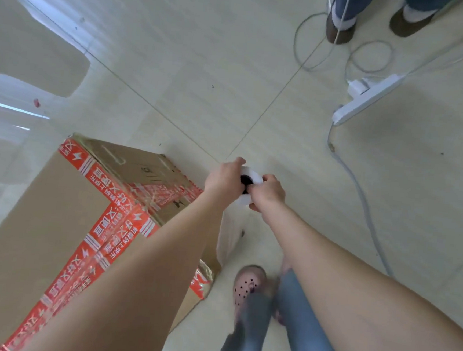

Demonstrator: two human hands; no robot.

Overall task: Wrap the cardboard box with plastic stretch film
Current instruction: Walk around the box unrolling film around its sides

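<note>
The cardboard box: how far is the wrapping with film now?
Some film already lies on the cardboard box: it shines and wrinkles over the red tape near the top corner. In hand: left hand and right hand both grip the film roll beside the box. Left: more turns; the full coverage cannot be judged.

Cardboard box (61,216) left; power strip (367,99), cables (363,192) right.

The brown cardboard box (53,215), crossed by red printed tape (114,221), stands at lower left, with shiny film wrinkled over its corners. The white stretch film roll (256,177), dark-cored and seen end-on, is just beyond the box's right corner.
</note>
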